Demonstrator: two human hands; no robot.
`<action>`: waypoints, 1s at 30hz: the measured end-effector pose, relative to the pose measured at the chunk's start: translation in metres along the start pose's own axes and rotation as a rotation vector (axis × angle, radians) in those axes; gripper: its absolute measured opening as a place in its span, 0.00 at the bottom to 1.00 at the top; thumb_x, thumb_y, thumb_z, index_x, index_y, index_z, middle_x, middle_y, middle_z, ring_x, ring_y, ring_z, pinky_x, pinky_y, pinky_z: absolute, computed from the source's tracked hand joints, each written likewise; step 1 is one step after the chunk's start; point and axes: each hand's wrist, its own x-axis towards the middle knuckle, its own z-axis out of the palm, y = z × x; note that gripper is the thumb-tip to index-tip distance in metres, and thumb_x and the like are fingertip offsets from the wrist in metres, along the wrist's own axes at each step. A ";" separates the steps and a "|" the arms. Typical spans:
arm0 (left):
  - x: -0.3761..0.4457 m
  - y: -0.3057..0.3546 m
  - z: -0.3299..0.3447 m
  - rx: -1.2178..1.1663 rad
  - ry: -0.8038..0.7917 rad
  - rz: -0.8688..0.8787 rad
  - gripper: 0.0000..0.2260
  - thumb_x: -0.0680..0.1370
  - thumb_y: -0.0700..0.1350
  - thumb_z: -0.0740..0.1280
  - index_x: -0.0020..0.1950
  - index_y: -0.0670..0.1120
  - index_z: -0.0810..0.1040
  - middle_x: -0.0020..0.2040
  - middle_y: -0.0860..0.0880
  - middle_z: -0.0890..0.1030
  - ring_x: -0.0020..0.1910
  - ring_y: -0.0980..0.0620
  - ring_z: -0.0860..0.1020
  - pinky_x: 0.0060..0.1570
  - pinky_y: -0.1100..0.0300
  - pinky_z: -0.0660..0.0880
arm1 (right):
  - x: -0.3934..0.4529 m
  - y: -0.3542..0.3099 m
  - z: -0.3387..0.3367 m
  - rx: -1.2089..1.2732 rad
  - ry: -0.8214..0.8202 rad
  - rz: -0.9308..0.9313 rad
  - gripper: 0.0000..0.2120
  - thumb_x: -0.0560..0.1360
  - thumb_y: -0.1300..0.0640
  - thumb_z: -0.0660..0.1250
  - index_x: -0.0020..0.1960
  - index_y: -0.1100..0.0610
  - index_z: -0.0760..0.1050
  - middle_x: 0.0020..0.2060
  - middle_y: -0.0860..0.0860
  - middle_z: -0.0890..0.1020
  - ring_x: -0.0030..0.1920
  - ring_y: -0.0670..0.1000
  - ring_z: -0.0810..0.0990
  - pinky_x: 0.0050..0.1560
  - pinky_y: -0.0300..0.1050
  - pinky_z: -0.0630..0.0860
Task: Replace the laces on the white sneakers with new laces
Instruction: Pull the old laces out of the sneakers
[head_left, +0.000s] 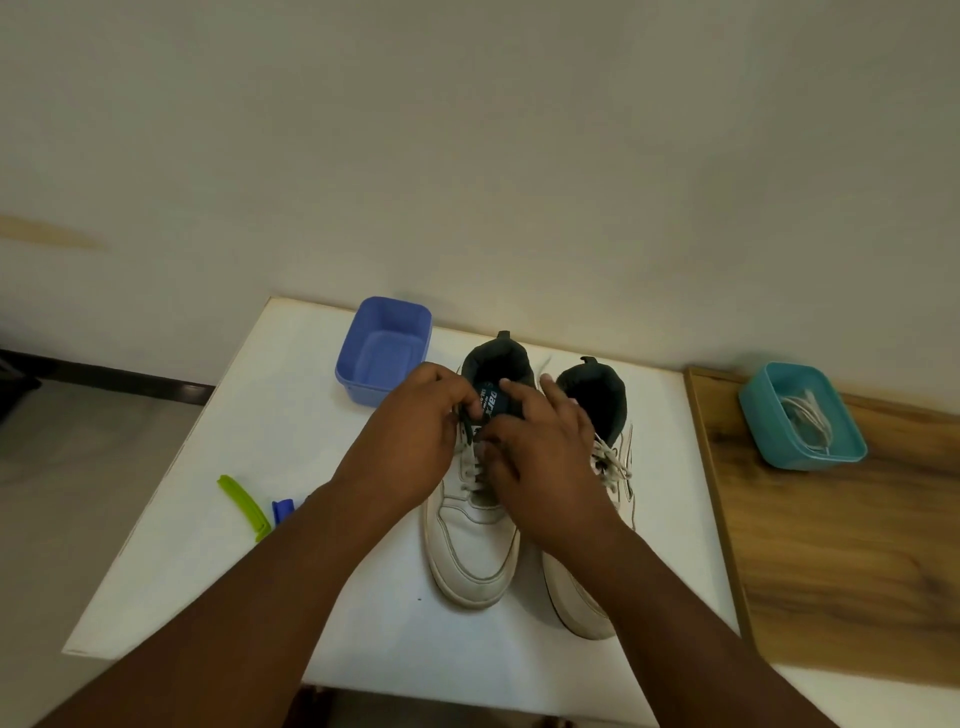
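Nearest me, my two forearms reached out over the white table (218, 545) and met above the left sneaker (470, 551), which lay toe toward me and heel toward the wall, its long axis running straight away from my chest. The right sneaker (582, 597) sat just beside it on the same line, partly under my right wrist.

My left hand (415, 441) was curled at the left edge of the upper eyelets, fingertips pinching what looked like the old lace (470, 467) near the tongue; the exact strand was hidden under my knuckles. My right hand (540, 457) lay across the throat of the same shoe, fingers bent down into the lacing, thumb up by the blue tongue label (491, 402). I could not tell whether it pinched lace or only pressed the tongue. Both hands were equally close to the work, so I judged the lace would have to be drawn up and away, along the shoe's length.

The sneaker looked scuffed and off-white, with a dark collar.

Farther left lay a green clip (244, 506) and a blue clip (282, 510). Beyond stood a blue tub (384, 351), and off right on the wooden board (857, 561), a teal tub (802, 415) holding pale laces (808, 418), well apart from my hands.
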 end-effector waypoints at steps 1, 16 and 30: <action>0.000 0.000 0.000 0.010 0.002 0.006 0.10 0.80 0.35 0.64 0.53 0.48 0.81 0.56 0.48 0.76 0.51 0.51 0.78 0.53 0.65 0.74 | 0.001 0.000 -0.003 0.050 0.035 0.019 0.08 0.80 0.51 0.64 0.53 0.47 0.82 0.74 0.50 0.72 0.80 0.59 0.57 0.78 0.63 0.51; 0.001 0.002 0.003 0.057 0.008 -0.035 0.13 0.79 0.33 0.64 0.57 0.48 0.81 0.58 0.47 0.77 0.52 0.52 0.76 0.54 0.66 0.71 | 0.000 -0.006 -0.027 0.096 0.168 0.001 0.13 0.79 0.52 0.67 0.63 0.46 0.78 0.53 0.41 0.83 0.62 0.47 0.78 0.76 0.52 0.59; 0.003 0.008 0.000 -0.017 -0.005 -0.061 0.13 0.78 0.32 0.64 0.54 0.47 0.82 0.58 0.47 0.78 0.55 0.49 0.78 0.59 0.62 0.73 | 0.001 0.003 -0.003 -0.099 0.050 -0.034 0.06 0.78 0.47 0.69 0.52 0.44 0.84 0.69 0.50 0.75 0.77 0.62 0.62 0.77 0.67 0.49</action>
